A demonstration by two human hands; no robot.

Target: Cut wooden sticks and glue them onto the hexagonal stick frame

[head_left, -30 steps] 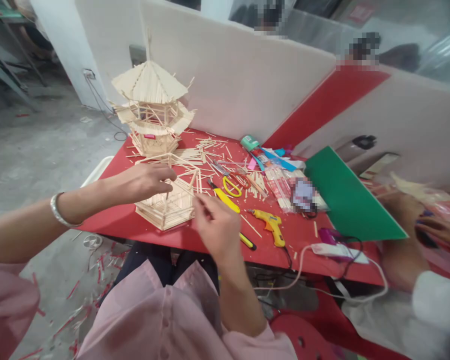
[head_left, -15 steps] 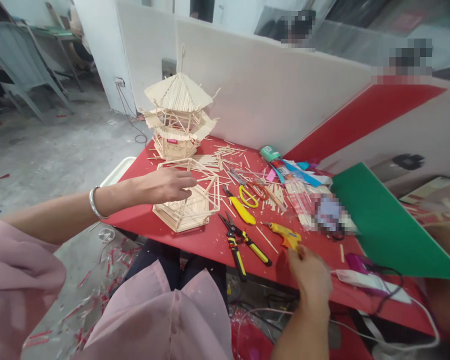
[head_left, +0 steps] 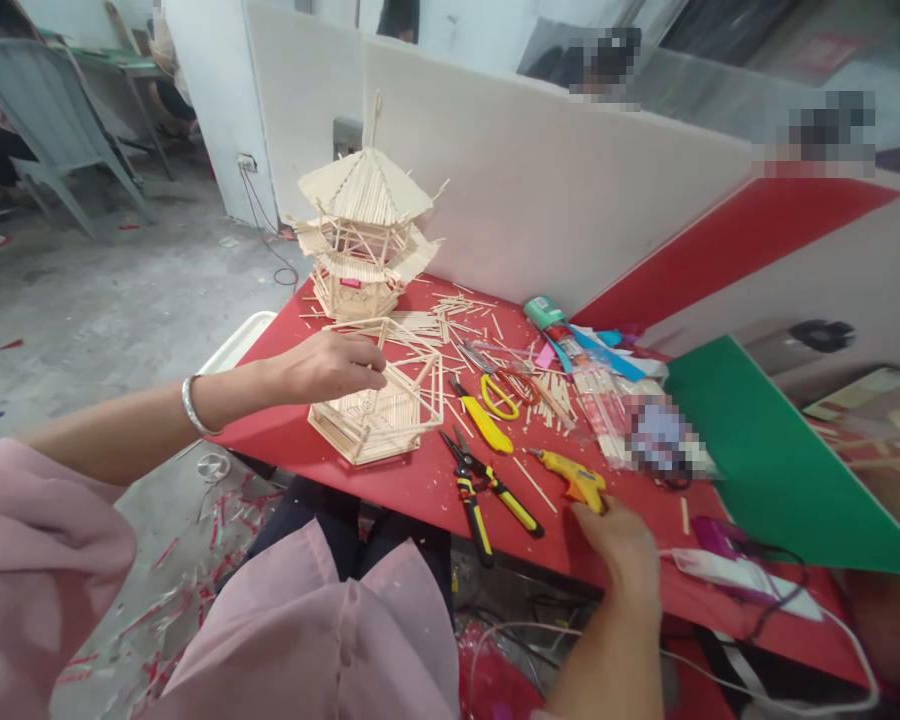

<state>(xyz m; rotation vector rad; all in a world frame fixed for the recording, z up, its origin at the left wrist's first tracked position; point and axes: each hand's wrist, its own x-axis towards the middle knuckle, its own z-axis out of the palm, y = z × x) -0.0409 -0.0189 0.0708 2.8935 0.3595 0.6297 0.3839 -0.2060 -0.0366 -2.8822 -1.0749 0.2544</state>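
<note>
My left hand (head_left: 341,368), a bracelet at its wrist, is over a hexagonal frame of thin wooden sticks (head_left: 364,440). Its fingers are curled together in a pinch, and whatever is between them is hidden. My right hand (head_left: 621,540) is at the lower right, closed round the handle end of a yellow hot glue gun (head_left: 574,478), whose nozzle points left over the red table. Behind the frame stands a tiered pagoda model of wooden sticks (head_left: 366,235).
On the red table (head_left: 270,430) lie black-and-yellow pliers (head_left: 487,485), a yellow-handled tool (head_left: 487,422), scissors (head_left: 501,396) and loose sticks (head_left: 465,310). Bagged sticks (head_left: 600,405) lie farther right. A green board (head_left: 780,450) leans at the right, near a white power strip (head_left: 742,580).
The left hand has shifted slightly left over the frame, and its fingers have curled in more. The right hand stays by the glue gun; the view has tilted a little.
</note>
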